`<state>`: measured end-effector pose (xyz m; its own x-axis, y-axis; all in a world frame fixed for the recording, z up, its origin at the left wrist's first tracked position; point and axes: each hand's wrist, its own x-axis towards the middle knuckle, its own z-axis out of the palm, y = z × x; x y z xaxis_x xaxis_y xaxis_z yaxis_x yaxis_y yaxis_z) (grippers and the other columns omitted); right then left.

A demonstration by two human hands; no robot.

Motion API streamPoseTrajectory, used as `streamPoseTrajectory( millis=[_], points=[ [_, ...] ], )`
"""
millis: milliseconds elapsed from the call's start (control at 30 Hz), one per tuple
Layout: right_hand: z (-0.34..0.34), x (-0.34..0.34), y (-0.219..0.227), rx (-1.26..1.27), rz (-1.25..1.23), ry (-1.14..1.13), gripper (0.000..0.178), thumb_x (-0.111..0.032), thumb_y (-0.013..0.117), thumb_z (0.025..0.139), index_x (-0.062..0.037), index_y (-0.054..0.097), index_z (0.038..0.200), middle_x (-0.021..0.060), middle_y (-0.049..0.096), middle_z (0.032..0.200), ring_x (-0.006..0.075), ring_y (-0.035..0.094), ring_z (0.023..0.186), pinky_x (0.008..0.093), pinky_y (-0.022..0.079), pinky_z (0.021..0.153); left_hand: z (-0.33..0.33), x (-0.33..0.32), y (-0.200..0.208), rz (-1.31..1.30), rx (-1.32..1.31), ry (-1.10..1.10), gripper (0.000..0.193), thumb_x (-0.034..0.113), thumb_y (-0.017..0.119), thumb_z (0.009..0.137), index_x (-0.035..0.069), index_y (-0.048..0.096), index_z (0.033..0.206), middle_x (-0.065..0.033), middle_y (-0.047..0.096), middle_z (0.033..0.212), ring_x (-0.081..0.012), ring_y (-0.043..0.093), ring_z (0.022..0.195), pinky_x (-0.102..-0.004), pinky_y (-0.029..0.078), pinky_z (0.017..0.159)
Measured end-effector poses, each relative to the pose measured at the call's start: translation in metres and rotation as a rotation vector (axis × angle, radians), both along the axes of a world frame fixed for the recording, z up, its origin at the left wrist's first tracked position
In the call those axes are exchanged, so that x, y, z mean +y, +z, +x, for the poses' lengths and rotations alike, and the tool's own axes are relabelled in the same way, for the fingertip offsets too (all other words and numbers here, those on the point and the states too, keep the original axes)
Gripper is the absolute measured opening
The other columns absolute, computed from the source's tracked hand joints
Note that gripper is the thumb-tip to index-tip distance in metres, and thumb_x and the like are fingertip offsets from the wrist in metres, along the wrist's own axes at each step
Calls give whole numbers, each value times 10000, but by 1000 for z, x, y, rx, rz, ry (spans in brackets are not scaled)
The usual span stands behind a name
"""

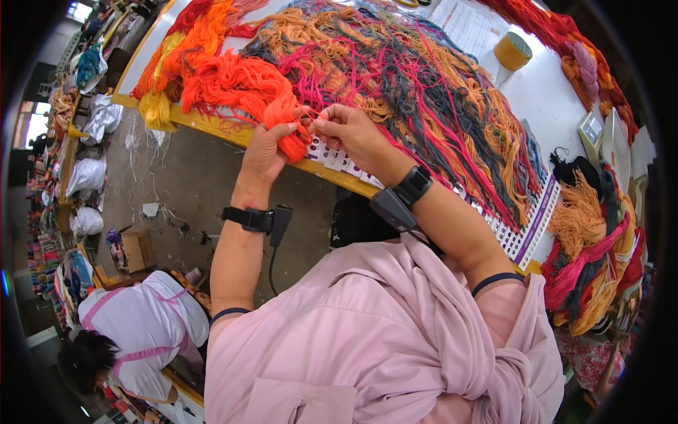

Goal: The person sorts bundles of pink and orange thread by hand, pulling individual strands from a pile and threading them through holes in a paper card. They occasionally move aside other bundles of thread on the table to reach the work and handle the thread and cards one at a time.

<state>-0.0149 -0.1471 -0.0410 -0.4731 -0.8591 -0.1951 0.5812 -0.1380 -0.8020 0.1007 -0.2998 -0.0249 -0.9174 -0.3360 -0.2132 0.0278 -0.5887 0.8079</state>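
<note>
A bright orange-red hank of yarn [244, 83] lies across the table's near edge, its end hanging at my hands. My left hand [268, 150] is closed on that end, thumb pressed toward the fingers. Just to its right, my right hand [357, 134] pinches with thumb and forefinger at what looks like a thin strand from the same hank. Both hands are close together above the table edge. Right beside them spreads a large tangle of pink, tan and dark grey yarn [395, 78]. A white perforated strip [337, 160] shows under the hands.
The white table [540, 88] has a yellow edge. On it stand a tan roll [513, 51] and a small device with a display [592, 130]. More yarn hanks [583, 233] hang at the right. A person in white [145, 325] bends over at the lower left. Scraps lie on the floor.
</note>
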Motion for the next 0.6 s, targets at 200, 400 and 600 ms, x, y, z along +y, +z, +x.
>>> streamPoseTrajectory(
  millis=[200, 400, 600],
  points=[
    [0, 3, 2, 16, 29, 38, 107, -149, 644, 935, -63, 583, 953, -20, 576, 760, 43, 489, 634, 195, 382, 548, -2, 3, 5, -48, -29, -17, 353, -12, 585, 858, -31, 572, 1211, -97, 646, 1124, -206, 646, 981, -375, 544, 855],
    [0, 5, -1, 87, 8, 18, 150, -193, 629, 947, -55, 596, 994, -47, 527, 746, 32, 454, 627, 194, 365, 547, 1, 2, 1, 9, 36, 34, 402, -1, 595, 847, -60, 541, 1241, -64, 624, 961, -163, 611, 916, -348, 541, 872],
    [-2, 12, 5, 105, 88, 80, 156, -217, 595, 963, -63, 618, 971, -44, 556, 787, 30, 488, 698, 201, 397, 608, 5, -20, -2, 97, -14, -208, 357, 54, 602, 865, -58, 560, 1201, -28, 583, 868, -113, 520, 652, -290, 539, 741]
  ],
)
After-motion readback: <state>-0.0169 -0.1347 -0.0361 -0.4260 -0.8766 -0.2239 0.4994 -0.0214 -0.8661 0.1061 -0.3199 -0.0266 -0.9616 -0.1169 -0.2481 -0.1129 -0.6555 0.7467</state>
